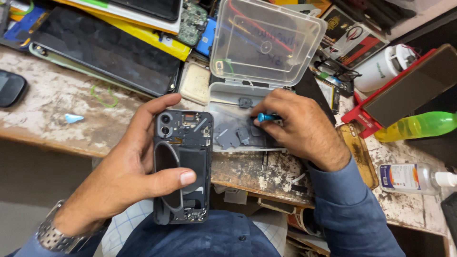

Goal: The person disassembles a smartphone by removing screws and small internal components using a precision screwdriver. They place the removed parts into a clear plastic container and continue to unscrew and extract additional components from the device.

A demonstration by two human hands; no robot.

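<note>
My left hand [126, 166] holds an opened black phone [183, 164] by its edges, back cover off, camera lenses and inner parts showing, the thumb lying across its lower half. My right hand [297, 123] rests inside the base of a clear plastic box [266, 43] whose lid stands open. Its fingers pinch a small blue-handled tool [267, 116]. Small grey metal parts [233, 135] lie in the box base just left of those fingers.
A worn workbench [57, 102] carries phone screens [102, 47], a circuit board [191, 21], a blue pick [74, 118], a red stand with a phone [404, 90], a green bottle [419, 126], a clear liquid bottle [412, 177] and a white cup [381, 69].
</note>
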